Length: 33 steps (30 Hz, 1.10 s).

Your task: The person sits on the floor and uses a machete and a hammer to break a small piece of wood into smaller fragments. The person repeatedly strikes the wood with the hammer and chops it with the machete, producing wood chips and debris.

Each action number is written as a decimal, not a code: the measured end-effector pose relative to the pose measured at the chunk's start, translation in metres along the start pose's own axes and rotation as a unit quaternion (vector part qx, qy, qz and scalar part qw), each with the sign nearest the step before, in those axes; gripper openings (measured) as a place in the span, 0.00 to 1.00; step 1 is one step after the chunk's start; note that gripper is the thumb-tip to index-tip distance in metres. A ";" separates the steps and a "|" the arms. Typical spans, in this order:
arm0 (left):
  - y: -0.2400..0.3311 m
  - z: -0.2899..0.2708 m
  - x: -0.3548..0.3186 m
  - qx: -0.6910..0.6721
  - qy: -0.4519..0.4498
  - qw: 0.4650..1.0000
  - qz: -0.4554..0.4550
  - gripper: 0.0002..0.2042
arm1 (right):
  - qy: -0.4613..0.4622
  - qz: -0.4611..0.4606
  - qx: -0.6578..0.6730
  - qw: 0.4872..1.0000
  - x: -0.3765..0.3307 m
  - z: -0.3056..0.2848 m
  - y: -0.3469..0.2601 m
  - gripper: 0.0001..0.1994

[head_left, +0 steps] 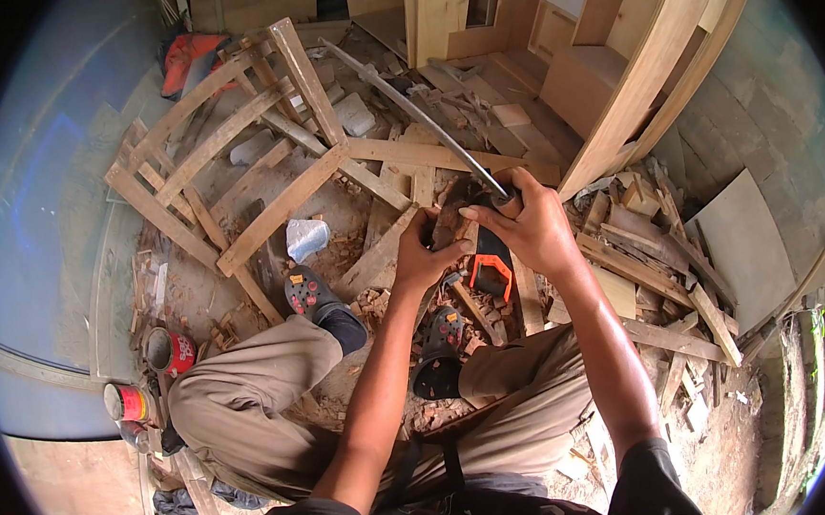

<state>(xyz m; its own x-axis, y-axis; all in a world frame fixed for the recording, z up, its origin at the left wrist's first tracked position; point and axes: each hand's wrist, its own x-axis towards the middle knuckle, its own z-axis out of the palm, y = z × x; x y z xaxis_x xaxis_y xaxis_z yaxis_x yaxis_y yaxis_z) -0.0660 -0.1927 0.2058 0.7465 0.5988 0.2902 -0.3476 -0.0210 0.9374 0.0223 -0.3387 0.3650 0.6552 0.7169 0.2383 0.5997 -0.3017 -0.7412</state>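
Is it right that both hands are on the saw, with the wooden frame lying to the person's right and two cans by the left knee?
Not quite. The head view shows the frame lying to the person's left, not right. The rest holds: both the left hand and right hand are on the saw, and two cans sit by the left knee.

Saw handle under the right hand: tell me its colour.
Orange and black, on the saw handle, head view.
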 end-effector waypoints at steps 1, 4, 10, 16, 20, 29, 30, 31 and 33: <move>0.000 0.001 0.000 0.015 -0.001 1.000 -0.007 0.32 | 0.007 -0.006 0.010 1.000 0.000 0.000 0.003 0.24; 0.002 0.004 0.001 0.026 0.005 1.000 0.002 0.28 | 0.055 -0.066 0.083 0.993 0.006 0.009 0.023 0.19; 0.008 0.010 0.004 0.030 -0.015 0.999 0.007 0.24 | 0.014 0.065 0.173 0.983 0.010 0.002 0.024 0.15; -0.003 -0.001 0.025 0.074 0.061 0.995 0.036 0.25 | 0.100 -0.085 0.056 0.990 -0.013 0.014 -0.021 0.10; -0.003 -0.019 0.017 0.018 0.061 0.998 0.029 0.27 | 0.106 -0.005 0.135 0.985 -0.007 0.013 -0.025 0.08; 0.009 -0.067 0.009 0.001 0.100 0.995 0.009 0.28 | 0.122 0.066 0.072 0.988 -0.015 0.033 0.004 0.19; 0.010 -0.068 0.009 0.014 0.115 0.993 0.017 0.28 | 0.110 0.094 0.067 0.987 -0.020 0.038 -0.004 0.20; 0.011 -0.067 0.009 0.026 0.130 0.991 0.024 0.28 | 0.115 0.075 0.102 0.985 -0.023 0.047 -0.003 0.21; 0.014 -0.067 0.007 0.019 0.140 0.990 0.018 0.30 | 0.093 0.075 0.106 0.987 -0.032 0.060 -0.009 0.22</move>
<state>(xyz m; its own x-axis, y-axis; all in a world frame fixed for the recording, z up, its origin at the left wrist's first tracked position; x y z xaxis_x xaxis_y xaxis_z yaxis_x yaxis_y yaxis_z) -0.1036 -0.1351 0.2078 0.5453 0.7956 0.2641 -0.3455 -0.0738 0.9355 -0.0312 -0.3210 0.3263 0.8139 0.5403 0.2133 0.3933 -0.2423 -0.8869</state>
